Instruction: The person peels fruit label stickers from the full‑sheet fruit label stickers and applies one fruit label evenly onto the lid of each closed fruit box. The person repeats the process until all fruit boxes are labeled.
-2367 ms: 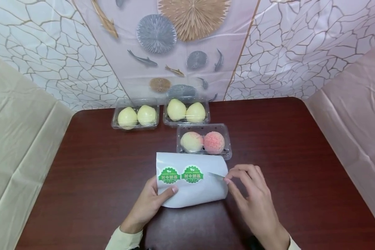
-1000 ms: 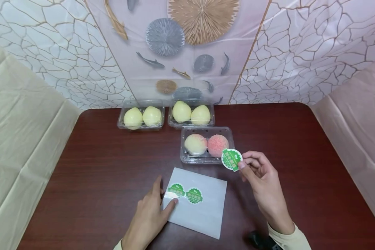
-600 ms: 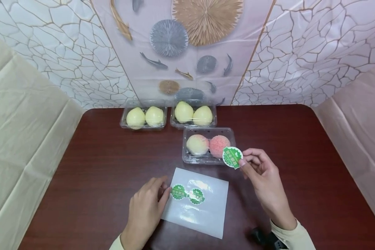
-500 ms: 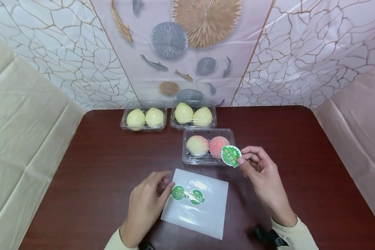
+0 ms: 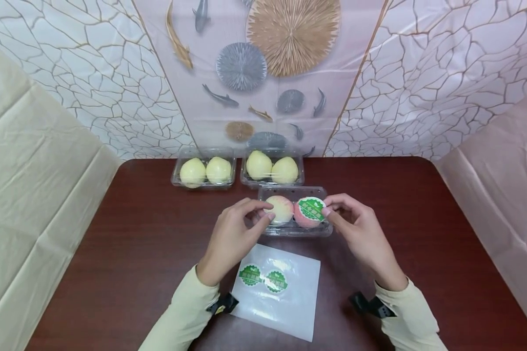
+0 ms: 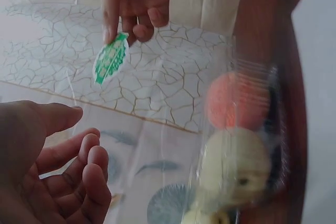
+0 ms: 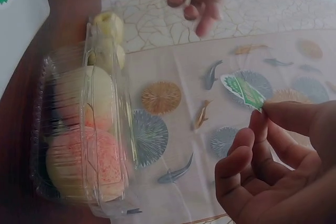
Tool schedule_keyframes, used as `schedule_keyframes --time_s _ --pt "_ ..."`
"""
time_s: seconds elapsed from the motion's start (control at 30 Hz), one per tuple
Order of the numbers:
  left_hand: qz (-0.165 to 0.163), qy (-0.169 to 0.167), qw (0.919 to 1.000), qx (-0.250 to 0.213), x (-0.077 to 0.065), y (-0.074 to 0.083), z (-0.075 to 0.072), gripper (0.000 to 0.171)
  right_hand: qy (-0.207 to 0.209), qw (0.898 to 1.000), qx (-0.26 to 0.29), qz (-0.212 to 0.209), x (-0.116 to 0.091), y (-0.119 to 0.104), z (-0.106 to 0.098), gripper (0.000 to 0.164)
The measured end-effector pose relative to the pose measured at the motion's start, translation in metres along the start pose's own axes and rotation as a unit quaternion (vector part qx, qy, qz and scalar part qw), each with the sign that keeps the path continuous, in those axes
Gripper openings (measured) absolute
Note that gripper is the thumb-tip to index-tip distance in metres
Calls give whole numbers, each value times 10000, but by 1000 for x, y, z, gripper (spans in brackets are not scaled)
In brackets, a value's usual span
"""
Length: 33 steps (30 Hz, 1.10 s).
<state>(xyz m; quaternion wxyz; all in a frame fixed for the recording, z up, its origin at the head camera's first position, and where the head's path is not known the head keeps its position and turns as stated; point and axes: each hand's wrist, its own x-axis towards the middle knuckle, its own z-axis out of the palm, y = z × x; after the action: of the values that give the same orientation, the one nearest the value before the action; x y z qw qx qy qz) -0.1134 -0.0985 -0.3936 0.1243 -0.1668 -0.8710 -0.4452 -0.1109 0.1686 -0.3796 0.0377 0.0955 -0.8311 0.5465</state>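
A round green-and-white sticker [image 5: 312,208] is pinched at its edge between the thumb and fingertips of my right hand [image 5: 359,233]. In the head view it overlaps the pink peach in a clear plastic clamshell box [image 5: 296,231]; both wrist views show it held above the lid, apart from it. A paler peach [image 5: 279,209] lies beside the pink one [image 7: 86,166], under the lid. My left hand [image 5: 234,235] hovers near the box's left side with loosely bent fingers [image 6: 97,192] and nothing in them. Below lies a white backing sheet [image 5: 281,312] with two more stickers [image 5: 250,275].
Two clear boxes of pale yellow fruit, a left one [image 5: 205,170] and a right one [image 5: 272,168], stand along the table's back edge. A patterned cloth [image 5: 268,97] hangs behind the dark wooden table [image 5: 127,253]. Black straps with cameras [image 5: 371,304] sit at the wrists.
The right hand peeled a sticker off the sheet, which was then laid on the table. The left hand let go of the sheet and moved up to the box; the sticker moved over the pink peach.
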Motion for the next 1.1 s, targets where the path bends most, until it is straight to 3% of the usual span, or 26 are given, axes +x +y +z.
schedule_keyframes --time_s 0.27,0.7,0.9,1.1 --pt "26 -122 9999 -54 14 11 16 12 -70 9998 -149 -144 6 5 10 11" --pt "-315 -90 9990 312 14 16 24 4 -211 9994 -244 -99 9 5 16 11" --pt "-498 -259 9980 -275 19 12 26 3 -46 9997 -221 -66 11 9 19 16" --pt "-840 -414 9898 -1077 26 -1 31 10 117 9991 -391 107 14 15 22 15"
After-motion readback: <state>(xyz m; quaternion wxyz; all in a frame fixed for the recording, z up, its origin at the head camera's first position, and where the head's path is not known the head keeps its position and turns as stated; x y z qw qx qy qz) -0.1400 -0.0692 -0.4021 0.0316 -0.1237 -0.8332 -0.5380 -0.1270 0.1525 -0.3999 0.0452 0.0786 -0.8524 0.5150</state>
